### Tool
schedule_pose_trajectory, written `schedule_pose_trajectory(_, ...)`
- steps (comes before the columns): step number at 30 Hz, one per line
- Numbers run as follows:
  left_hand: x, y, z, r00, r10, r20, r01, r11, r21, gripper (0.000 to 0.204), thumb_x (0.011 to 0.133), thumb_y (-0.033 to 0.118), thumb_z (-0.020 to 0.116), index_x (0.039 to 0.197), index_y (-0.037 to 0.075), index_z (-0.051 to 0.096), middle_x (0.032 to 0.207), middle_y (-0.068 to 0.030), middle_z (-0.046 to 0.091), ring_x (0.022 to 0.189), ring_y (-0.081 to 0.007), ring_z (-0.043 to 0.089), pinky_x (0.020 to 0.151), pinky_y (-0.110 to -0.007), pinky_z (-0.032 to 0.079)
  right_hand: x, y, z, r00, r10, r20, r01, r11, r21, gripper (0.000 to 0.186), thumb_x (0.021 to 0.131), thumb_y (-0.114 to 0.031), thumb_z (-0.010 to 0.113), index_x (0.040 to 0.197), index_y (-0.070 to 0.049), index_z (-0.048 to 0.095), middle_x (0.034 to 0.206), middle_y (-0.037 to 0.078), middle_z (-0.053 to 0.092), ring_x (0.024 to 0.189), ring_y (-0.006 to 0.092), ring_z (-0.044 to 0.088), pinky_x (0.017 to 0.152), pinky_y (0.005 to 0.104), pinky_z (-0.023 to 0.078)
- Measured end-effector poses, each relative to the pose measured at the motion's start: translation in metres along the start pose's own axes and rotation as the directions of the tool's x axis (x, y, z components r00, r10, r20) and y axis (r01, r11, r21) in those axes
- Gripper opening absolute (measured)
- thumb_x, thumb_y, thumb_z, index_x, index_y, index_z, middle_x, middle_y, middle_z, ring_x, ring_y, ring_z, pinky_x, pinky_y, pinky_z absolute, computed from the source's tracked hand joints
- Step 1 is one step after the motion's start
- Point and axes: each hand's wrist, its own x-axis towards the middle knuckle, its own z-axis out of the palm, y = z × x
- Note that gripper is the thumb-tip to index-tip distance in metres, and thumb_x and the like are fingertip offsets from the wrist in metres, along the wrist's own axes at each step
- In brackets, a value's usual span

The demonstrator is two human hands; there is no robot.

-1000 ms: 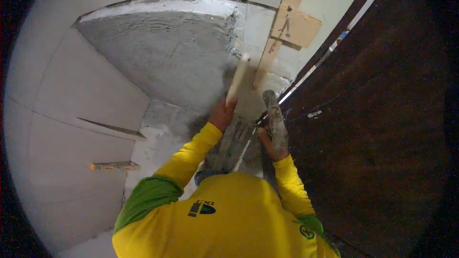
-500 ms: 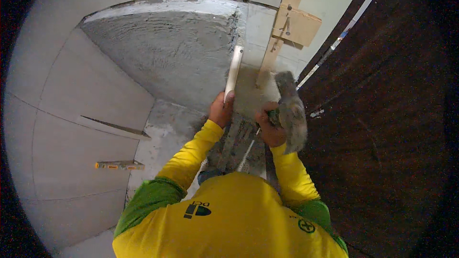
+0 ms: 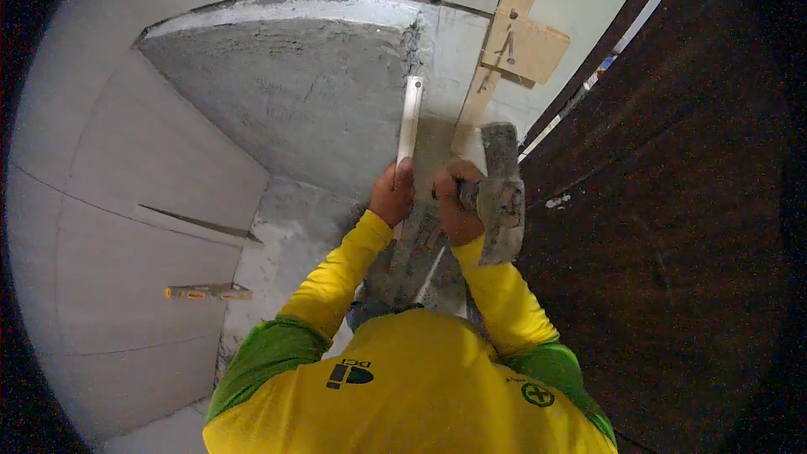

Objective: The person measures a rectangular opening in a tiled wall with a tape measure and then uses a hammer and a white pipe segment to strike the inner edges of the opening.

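My left hand point(image 3: 392, 192) is closed around a narrow, pale flat bar point(image 3: 409, 118) with a hole near its upper end. The bar stands nearly upright in view, beside the right edge of a rough grey mortar surface point(image 3: 294, 92). To its right, my right hand point(image 3: 459, 202) grips a hammer point(image 3: 502, 210) by the handle. The hammer's heavy, blocky grey head is worn and lies nearer to me than the hand, covering part of it. Hammer and bar are apart in view.
A wooden batten point(image 3: 477, 105) with a nailed-on block point(image 3: 525, 49) and protruding nails stands ahead right. A dark brown panel point(image 3: 656, 227) fills the right side. Large pale tiles point(image 3: 143, 269) line the left, with a spirit level point(image 3: 208, 292) beside them.
My right hand has moved left, closer to the bar, and the hammer head has turned and is less blurred. My left hand keeps its grip; the bar stands a little more upright.
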Motion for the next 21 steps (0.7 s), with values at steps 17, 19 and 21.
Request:
schedule_pose_trajectory(17,0.001,0.004,-0.017,0.998,0.055,0.036,-0.063,0.950,0.305,0.052,0.089,0.052,0.040,0.092,0.002,0.053,0.074,-0.0181,0.057,0.069,-0.0308,0.057,0.063,-0.039,0.044,-0.045,0.070,-0.037,0.990,-0.088,0.108,0.126,0.900,-0.417,0.015,0.075,-0.012,0.069,0.082,-0.006,0.057,0.075,0.000,0.054,0.069,0.0106,0.051,0.063,0.0281,0.044)
schedule_pose_trajectory(19,0.002,0.022,-0.008,0.998,0.020,0.055,-0.036,0.952,0.302,0.051,0.089,0.051,0.039,0.090,0.002,0.053,0.075,-0.0183,0.057,0.071,-0.0319,0.058,0.065,-0.039,0.045,-0.049,0.082,-0.043,0.865,-0.439,0.242,0.480,0.584,-0.655,0.015,0.075,-0.011,0.069,0.082,-0.006,0.057,0.075,0.000,0.054,0.067,0.0107,0.051,0.062,0.0279,0.044)
schedule_pose_trajectory(21,0.005,0.021,-0.008,0.999,0.017,0.048,-0.032,0.945,0.325,0.051,0.089,0.051,0.039,0.090,0.002,0.053,0.075,-0.0181,0.057,0.071,-0.0319,0.058,0.065,-0.039,0.045,-0.054,0.085,-0.042,0.959,-0.095,0.268,0.226,0.827,-0.515,0.031,0.083,-0.019,0.058,0.111,-0.009,0.050,0.108,0.010,0.052,0.094,0.0288,0.050,0.075,0.0433,0.045)
